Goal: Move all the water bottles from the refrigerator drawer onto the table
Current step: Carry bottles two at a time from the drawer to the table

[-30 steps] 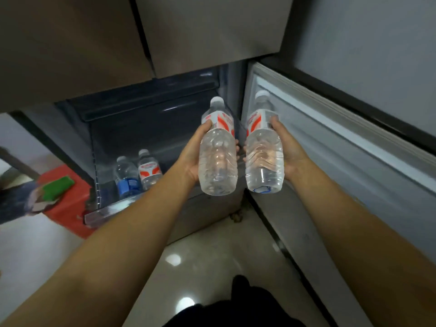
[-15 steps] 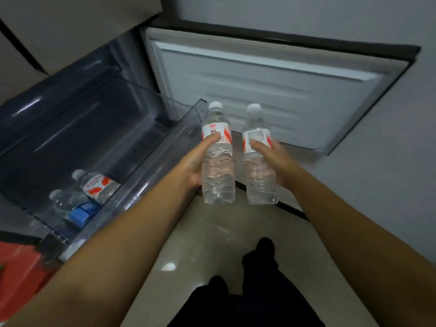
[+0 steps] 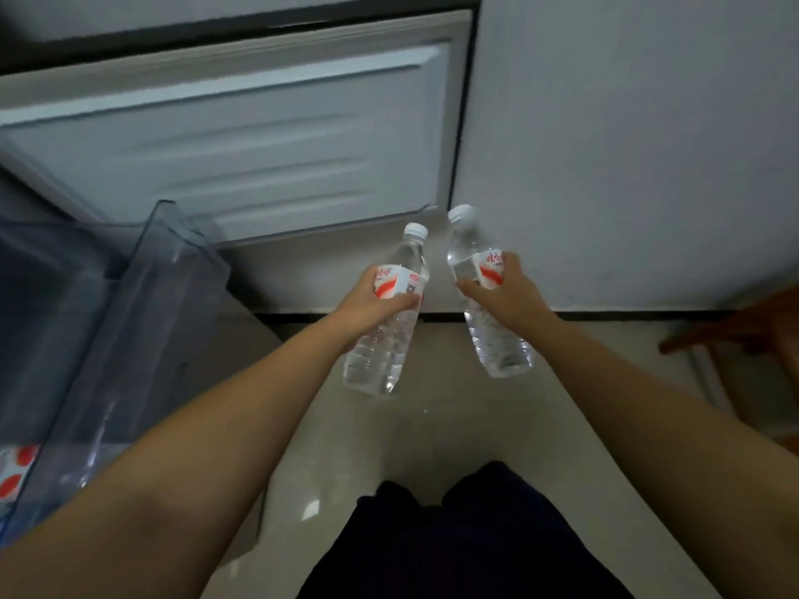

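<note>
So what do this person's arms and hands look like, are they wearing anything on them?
Both forearms are bare right down to the bottom of the picture: no sleeves show. The left hand and right hand wear no gloves, and no watch, bracelet or ring can be seen. Dark trousers show lower down.

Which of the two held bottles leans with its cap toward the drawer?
The right hand's bottle; its cap tilts toward the drawer, the left hand's bottle tilts away.

Both clear water bottles (image 3: 380, 339) (image 3: 497, 335) have white caps and white labels with red swooshes; the refrigerator drawer (image 3: 129, 304) is translucent blue-grey.
</note>
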Motion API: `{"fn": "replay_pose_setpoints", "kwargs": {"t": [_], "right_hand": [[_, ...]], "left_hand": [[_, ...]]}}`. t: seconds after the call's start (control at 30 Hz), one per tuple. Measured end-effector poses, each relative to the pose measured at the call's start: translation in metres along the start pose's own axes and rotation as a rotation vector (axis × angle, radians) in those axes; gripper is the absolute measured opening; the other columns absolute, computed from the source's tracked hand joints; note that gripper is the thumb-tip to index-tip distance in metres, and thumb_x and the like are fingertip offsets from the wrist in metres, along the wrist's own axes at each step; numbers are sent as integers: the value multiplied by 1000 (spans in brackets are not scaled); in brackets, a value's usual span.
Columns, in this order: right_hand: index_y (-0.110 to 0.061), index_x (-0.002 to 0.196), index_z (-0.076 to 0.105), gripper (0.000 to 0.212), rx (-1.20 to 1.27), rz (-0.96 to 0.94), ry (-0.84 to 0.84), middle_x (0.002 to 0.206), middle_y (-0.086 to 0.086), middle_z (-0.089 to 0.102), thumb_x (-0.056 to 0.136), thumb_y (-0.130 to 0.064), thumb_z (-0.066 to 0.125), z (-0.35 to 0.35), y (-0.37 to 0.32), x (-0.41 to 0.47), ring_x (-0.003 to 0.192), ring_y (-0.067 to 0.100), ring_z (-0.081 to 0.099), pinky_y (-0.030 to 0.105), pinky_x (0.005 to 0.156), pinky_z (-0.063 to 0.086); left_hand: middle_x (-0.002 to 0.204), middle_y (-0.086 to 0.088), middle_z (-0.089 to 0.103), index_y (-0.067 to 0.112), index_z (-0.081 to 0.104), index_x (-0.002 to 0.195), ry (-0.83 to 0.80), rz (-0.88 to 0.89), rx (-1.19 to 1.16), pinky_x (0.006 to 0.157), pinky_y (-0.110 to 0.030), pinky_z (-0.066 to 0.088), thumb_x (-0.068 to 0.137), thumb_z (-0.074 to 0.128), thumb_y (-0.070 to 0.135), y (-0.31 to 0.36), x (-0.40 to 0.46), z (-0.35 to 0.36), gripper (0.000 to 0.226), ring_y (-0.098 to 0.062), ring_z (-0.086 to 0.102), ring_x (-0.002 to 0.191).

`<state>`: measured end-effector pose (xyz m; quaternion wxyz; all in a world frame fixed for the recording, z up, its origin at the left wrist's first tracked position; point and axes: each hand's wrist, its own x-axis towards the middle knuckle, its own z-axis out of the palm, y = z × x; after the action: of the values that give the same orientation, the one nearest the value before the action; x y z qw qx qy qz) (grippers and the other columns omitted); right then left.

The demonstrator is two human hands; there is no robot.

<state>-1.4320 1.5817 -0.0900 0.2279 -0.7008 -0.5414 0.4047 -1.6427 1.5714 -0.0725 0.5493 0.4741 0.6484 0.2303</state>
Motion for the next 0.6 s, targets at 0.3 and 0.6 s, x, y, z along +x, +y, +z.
{"fn": "replay_pose_setpoints", "kwargs": {"t": [0.3,0.6], "right_hand": [[-14,133,37,73,-7,140,175,118,4,57,79,-50,70,-79,93,5,104,24,60,40,86,52],[-15,134,34,81,1,310,309,119,4,55,77,-65,62,-164,181,5,100,21,60,37,81,55]], "left_hand": [[112,0,56,19,37,131,-24,67,274,56,-21,42,76,75,36,41,48,115,70,-19,57,93],[108,-1,55,18,36,131,-155,127,411,77,-31,46,77,74,39,92,95,233,70,-22,56,93]]}}
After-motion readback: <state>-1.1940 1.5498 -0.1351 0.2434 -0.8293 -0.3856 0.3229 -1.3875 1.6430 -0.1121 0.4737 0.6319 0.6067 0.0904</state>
